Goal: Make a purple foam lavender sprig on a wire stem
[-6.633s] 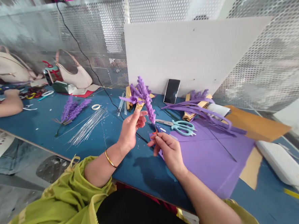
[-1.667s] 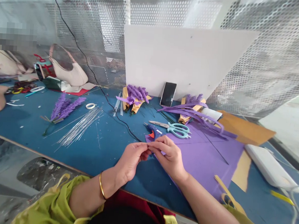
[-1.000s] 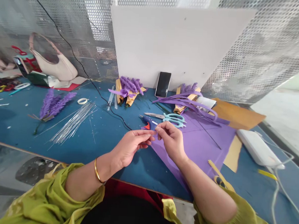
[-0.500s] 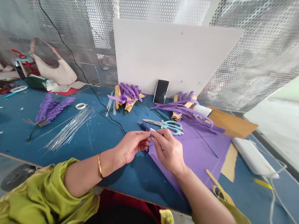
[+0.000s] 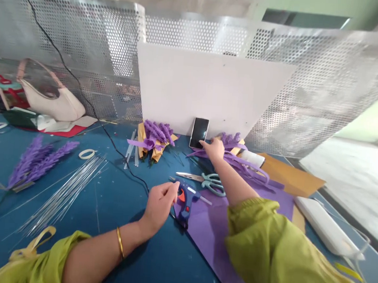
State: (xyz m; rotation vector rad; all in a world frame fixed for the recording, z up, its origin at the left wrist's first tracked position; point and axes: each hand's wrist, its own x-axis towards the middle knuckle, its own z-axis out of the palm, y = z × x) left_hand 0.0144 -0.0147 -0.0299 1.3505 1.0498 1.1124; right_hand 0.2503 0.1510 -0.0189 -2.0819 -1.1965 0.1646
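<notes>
My right hand (image 5: pixel 214 150) reaches to the back of the table, its thumb at the lower right corner of the upright phone (image 5: pixel 199 132); the other fingers are partly hidden. My left hand (image 5: pixel 162 201) is closed near the front middle, fingertips pinched; anything between them is too small to make out. Just right of it lies a blue glue gun (image 5: pixel 186 201) on purple sheet material (image 5: pixel 212 228). Behind the glue gun are scissors (image 5: pixel 210 183) with light blue handles. Purple strips (image 5: pixel 250 166) lie below my right wrist.
Wrapped purple flowers (image 5: pixel 157 135) lie at the back, a loose purple sprig (image 5: pixel 37 162) and thin wires (image 5: pixel 67 194) at left. A white board (image 5: pixel 208 87) stands behind the phone. A black cord (image 5: pixel 103 127) crosses the table. A white power bank-like box (image 5: pixel 325 224) lies right.
My hands have parted. The right one has moved forward to the phone, while the left stays near the front, slightly lower. The glue gun is now uncovered, and the view has tilted up.
</notes>
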